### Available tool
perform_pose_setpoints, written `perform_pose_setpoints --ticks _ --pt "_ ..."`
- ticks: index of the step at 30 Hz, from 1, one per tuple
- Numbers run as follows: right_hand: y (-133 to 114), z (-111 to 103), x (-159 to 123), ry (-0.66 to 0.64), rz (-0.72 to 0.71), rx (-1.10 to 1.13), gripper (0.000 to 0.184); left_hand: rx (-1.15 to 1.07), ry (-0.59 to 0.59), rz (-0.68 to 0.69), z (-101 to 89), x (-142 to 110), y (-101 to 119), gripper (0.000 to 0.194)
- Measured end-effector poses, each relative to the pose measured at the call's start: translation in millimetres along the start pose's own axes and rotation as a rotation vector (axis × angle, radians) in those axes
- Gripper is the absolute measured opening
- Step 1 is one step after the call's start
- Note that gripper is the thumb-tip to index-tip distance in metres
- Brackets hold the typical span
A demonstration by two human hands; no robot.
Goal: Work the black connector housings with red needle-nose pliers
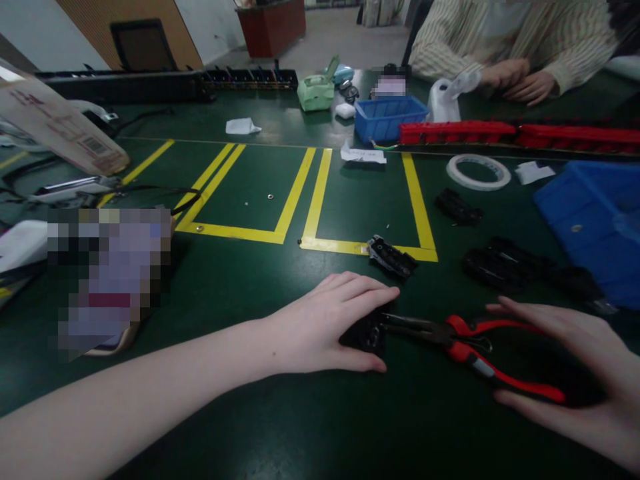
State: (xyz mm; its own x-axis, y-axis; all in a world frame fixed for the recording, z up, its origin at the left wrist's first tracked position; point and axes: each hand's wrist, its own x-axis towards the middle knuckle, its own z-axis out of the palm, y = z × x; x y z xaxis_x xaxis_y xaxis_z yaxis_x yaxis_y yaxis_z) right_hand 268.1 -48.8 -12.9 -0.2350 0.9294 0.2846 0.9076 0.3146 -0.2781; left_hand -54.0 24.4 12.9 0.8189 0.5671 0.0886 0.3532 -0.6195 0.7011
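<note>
My left hand [343,320] is closed around a small black plastic part [367,333] on the green table, thumb on the near side and fingers over the far side. My right hand [585,360] is at the spread red handles of the needle-nose pliers [457,337], with fingers along the upper handle and thumb against the lower one. The pliers' long jaws point left and their tips meet the black part; whether they grip it cannot be seen. Just beyond my left hand lies another black part [393,258] with a metallic-looking edge.
More black parts [505,263] lie beside a blue bin [595,227] on the right. A tape roll [479,171], yellow tape lines [240,232], a phone [120,280] and a smaller blue bin [390,117] are around. Across the table sits a person with folded hands [520,80].
</note>
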Motion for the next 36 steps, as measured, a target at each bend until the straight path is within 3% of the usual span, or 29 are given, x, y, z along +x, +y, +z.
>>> perform_pose_setpoints --ticks 7,12,15,20,24,27,30,36 --pt "-13.3 4.8 9.1 -0.077 -0.241 -0.075 0.073 0.017 0.021 0.007 3.4 0.0 1.0 0.070" --pt "-28.0 8.7 14.0 -0.059 -0.257 -0.133 0.051 0.045 0.032 -0.007 2.6 0.1 5.1 0.067" --pt "-26.0 6.6 14.4 -0.046 -0.279 -0.106 0.044 0.055 0.019 0.003 2.6 -0.4 6.2 0.067" --pt "-22.2 4.3 12.4 0.048 -0.200 0.004 0.037 0.058 0.023 0.028 5.3 -3.1 6.0 0.075" --pt "-22.5 6.8 23.3 0.118 -0.349 -0.026 0.035 0.080 0.115 -0.071 6.8 -4.1 7.3 0.077" --pt "-23.7 10.1 42.6 0.188 -0.510 -0.105 0.033 0.121 0.174 -0.168 6.0 -3.2 9.2 0.057" --pt "-27.4 14.2 63.1 0.209 -0.575 -0.137 0.032 0.151 0.144 -0.197 4.2 -1.6 10.7 0.030" --pt "-31.2 17.3 74.7 0.229 -0.635 -0.087 0.026 0.086 0.080 -0.168 2.9 0.1 10.3 0.031"
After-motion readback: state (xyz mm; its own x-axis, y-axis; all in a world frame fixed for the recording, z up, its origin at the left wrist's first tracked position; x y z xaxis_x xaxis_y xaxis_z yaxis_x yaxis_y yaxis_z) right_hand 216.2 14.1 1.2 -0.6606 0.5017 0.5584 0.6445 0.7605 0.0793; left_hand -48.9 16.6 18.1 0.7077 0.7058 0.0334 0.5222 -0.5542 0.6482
